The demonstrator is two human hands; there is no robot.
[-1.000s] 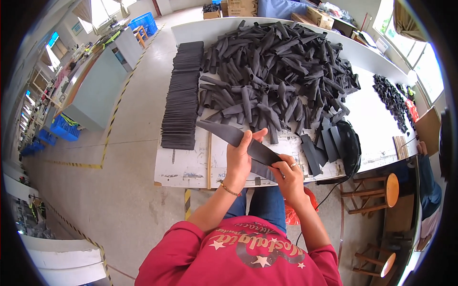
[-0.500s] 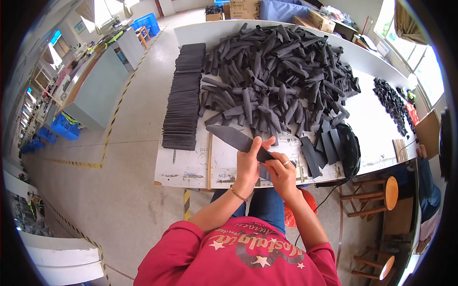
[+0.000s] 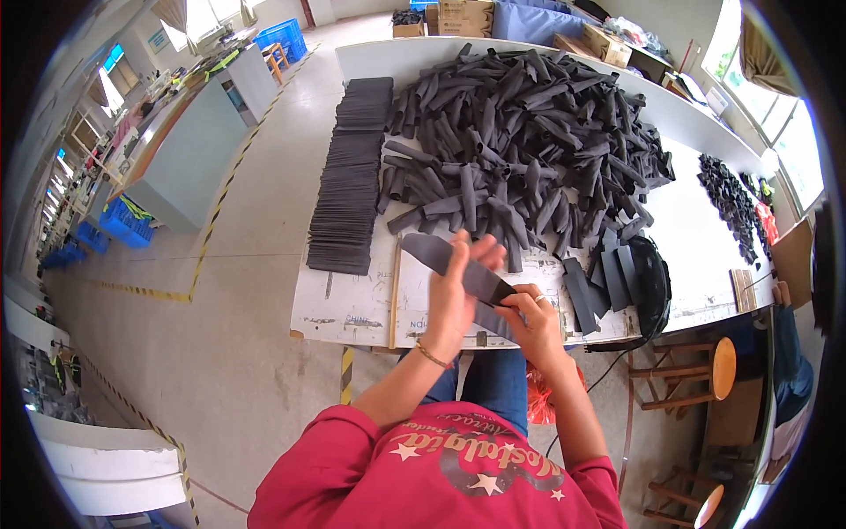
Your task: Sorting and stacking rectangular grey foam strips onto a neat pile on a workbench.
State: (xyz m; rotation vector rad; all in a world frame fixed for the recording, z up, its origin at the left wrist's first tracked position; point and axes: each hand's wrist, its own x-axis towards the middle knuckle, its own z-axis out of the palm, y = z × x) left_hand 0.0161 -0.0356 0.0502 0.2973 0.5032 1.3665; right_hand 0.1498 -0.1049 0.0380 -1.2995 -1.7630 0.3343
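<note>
1. The dark strip (image 3: 434, 254) is in the air over the worktop (image 3: 339, 309), on the person's side of the big heap (image 3: 529, 132).
2. The right hand (image 3: 536, 331) has its grip pinching the lower end of this strip between thumb and fingers. It seems best to keep this pinch close to the end, so the strip will not twist.
3. The left hand (image 3: 449, 300) lets the strip pass between its thumb and its spread fingers. They are blurred, so I cannot tell if this grip presses. I would guide it lightly, with the material flat, because a hard squeeze may crease it.
4. Left of the heap there is a neat row of dark pieces (image 3: 344, 194); at its near right corner lie several flat strips (image 3: 579, 295), beside a black rounded object (image 3: 654, 291).
5. The worktop is white and has worn marks; a thin wooden stick (image 3: 394, 300) lies on the near left side of the heap.
6. In the room, cardboard boxes (image 3: 464, 16) are behind the heap, and a wooden stool (image 3: 724, 368) is to its near right.
</note>
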